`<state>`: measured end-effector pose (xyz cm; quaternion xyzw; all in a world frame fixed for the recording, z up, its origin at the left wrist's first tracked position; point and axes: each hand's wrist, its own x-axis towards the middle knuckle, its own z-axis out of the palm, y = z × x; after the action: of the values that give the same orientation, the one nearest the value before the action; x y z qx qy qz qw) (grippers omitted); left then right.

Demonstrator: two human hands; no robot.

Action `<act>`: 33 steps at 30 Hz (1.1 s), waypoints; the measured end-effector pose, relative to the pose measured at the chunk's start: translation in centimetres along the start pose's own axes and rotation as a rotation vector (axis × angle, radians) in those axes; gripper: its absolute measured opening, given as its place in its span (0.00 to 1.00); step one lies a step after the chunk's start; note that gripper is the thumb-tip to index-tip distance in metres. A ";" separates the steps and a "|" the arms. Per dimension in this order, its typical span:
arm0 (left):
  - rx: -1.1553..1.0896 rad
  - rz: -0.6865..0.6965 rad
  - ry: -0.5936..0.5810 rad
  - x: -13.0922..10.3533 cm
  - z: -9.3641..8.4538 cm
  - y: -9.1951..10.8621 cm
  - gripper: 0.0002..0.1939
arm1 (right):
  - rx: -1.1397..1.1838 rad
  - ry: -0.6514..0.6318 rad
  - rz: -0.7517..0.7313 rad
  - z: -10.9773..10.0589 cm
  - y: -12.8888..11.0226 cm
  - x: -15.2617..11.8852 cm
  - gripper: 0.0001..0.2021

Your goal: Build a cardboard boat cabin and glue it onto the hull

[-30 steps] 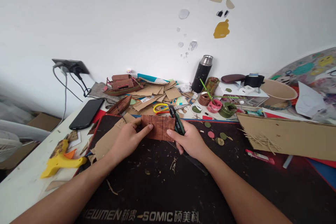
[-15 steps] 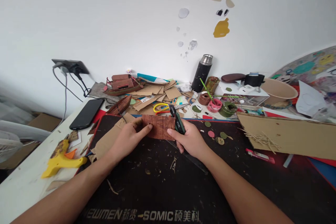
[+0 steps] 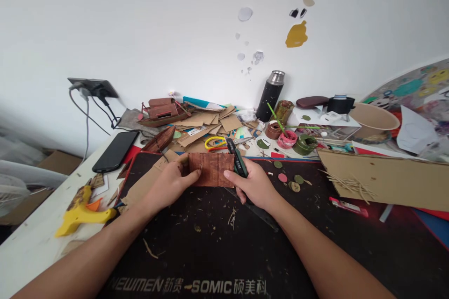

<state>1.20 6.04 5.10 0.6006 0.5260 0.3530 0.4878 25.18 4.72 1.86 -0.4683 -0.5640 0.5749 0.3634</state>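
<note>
Above the dark mat, a reddish-brown painted piece of cardboard (image 3: 212,169) is held upright between both hands. My left hand (image 3: 171,181) pinches its left side, thumb on the near face and fingers behind. At the right edge, my right hand (image 3: 257,184) presses its thumb on the piece. That same hand also grips a dark green and black utility knife (image 3: 239,163), which points up and away beside the cardboard; whether its blade is out I cannot tell. Just behind the piece lie scissors with yellow and red handles (image 3: 214,142), partly hidden.
A yellow glue gun (image 3: 84,212) and a phone (image 3: 115,152) lie at the left. Small brown model boats (image 3: 164,112) and cardboard scraps (image 3: 199,131) line the back. Open paint jars (image 3: 304,145) and a black flask (image 3: 270,98) stand behind the mat (image 3: 196,257). Cardboard with thin sticks (image 3: 351,187) is at right.
The cardboard piece has turned slightly and sits a little more level in both hands. The left thumb has slid a bit to the left on it. The view has shifted slightly.
</note>
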 end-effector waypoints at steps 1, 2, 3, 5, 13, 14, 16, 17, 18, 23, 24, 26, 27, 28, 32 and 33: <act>-0.007 -0.007 0.010 0.0 0.1 -0.2 0.21 | -0.004 0.001 0.003 0.0 0.0 0.0 0.18; -0.017 -0.013 0.015 0.0 0.2 -0.5 0.21 | -0.008 0.001 0.007 0.0 0.0 0.0 0.18; -0.029 -0.020 0.017 0.1 0.2 -0.7 0.22 | -0.011 0.002 0.009 0.0 -0.1 0.0 0.18; -0.052 -0.025 0.017 0.1 0.2 -0.9 0.22 | -0.008 0.002 0.008 -0.1 -0.1 0.0 0.18; -0.059 -0.018 0.019 0.0 0.1 -0.5 0.23 | 0.004 -0.011 0.011 -0.1 -0.2 -0.1 0.20; -0.069 -0.032 0.016 0.0 0.1 -0.5 0.23 | 0.000 -0.012 0.014 0.0 -0.2 -0.1 0.20; -0.085 -0.055 0.000 0.0 0.1 -0.5 0.22 | -0.007 -0.017 0.015 0.0 -0.2 -0.1 0.19; -0.093 -0.061 -0.007 0.0 0.1 -0.6 0.22 | -0.007 -0.020 0.013 0.0 -0.2 -0.1 0.19; -0.102 -0.065 -0.010 0.0 0.1 -0.6 0.21 | -0.007 -0.022 0.011 0.0 -0.1 0.0 0.19; -0.172 -0.079 0.009 0.0 0.6 -1.0 0.20 | -0.004 -0.025 0.012 0.0 0.1 0.0 0.18; -0.184 -0.083 0.008 0.0 0.7 -1.1 0.21 | -0.004 -0.026 0.014 0.0 0.2 0.0 0.18; -0.198 -0.090 0.001 0.0 0.7 -1.2 0.22 | -0.003 -0.031 0.015 0.0 0.2 0.0 0.18; -0.202 -0.092 -0.004 0.0 0.8 -1.3 0.21 | -0.003 -0.033 0.015 0.0 0.2 0.0 0.18; -0.205 -0.092 -0.011 0.0 0.8 -1.4 0.21 | -0.003 -0.035 0.014 0.0 0.2 0.0 0.18; -0.220 -0.091 -0.011 0.1 0.7 -1.6 0.20 | -0.010 -0.041 0.007 0.1 0.1 -0.1 0.17; -0.221 -0.096 -0.006 0.1 0.7 -1.7 0.20 | -0.010 -0.042 0.006 0.1 0.0 -0.1 0.17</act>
<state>1.37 5.96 3.27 0.5184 0.5106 0.3832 0.5689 25.14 4.63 1.83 -0.4597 -0.5730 0.5828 0.3474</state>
